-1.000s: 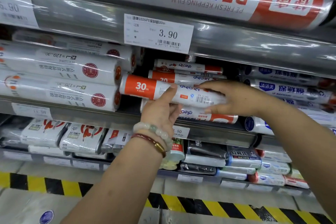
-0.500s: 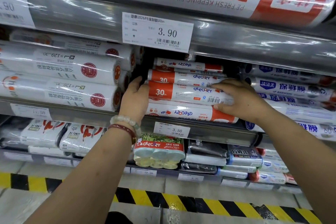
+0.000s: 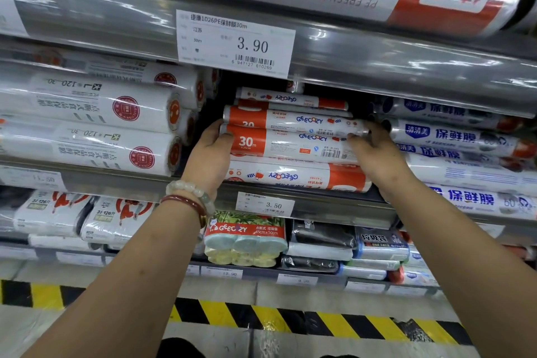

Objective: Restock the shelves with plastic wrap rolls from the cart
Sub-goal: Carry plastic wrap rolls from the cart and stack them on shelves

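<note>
Holding each end of the white-and-orange plastic wrap roll (image 3: 293, 144), the left hand (image 3: 209, 154) and right hand (image 3: 370, 151) set it on the stack. More rolls may wait; no cart shows.

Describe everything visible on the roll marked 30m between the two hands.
The 30m roll is a slim white cylinder in glossy film, with an orange band at its left end, a blue GEECOZY logo and a barcode near its right end. It lies level and lengthwise in the middle shelf's stack, with one like roll above and another below. The left hand holds its orange end; the right hand has fingers at its other end.
</note>
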